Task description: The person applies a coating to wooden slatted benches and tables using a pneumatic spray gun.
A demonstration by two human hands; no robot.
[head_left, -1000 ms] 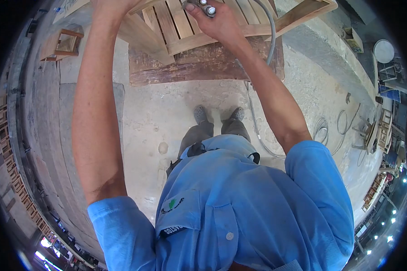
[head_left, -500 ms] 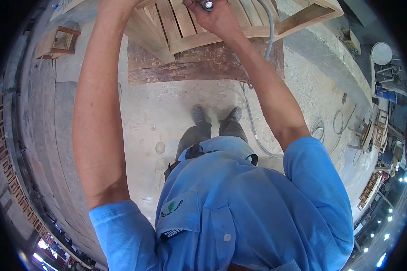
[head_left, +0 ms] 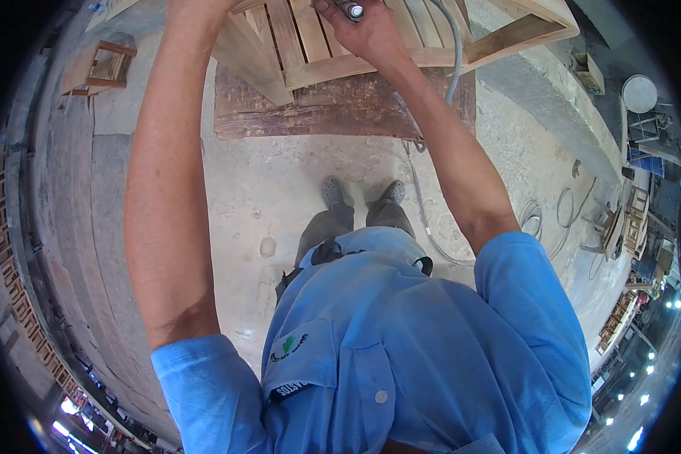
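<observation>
A slatted wooden chair-like piece [head_left: 310, 38] of pale wood lies at the top of the view on a worn brown board [head_left: 295, 113]. Over its slats, my right hand [head_left: 371, 34] is closed round a dark hand tool with a round metal end [head_left: 353, 10]; the rest of this tool is hidden or cut off, so its exact kind does not show. My left hand [head_left: 204, 6] reaches to the wooden piece's left side, its fingers beyond the top edge. A grey hose [head_left: 456, 53] loops down just right of my right hand.
A hose [head_left: 431, 234] runs over the concrete floor, with coils [head_left: 533, 216] at right. A small wooden frame [head_left: 102, 68] stands at upper left. A round-topped stool [head_left: 639, 93] and wooden chairs [head_left: 635, 216] are at the right edge. Rows of wooden frames [head_left: 15, 272] line the left.
My right hand and the tool have shifted slightly right in view. The wooden piece and hose appear a little to the right too. My left arm has barely moved.
</observation>
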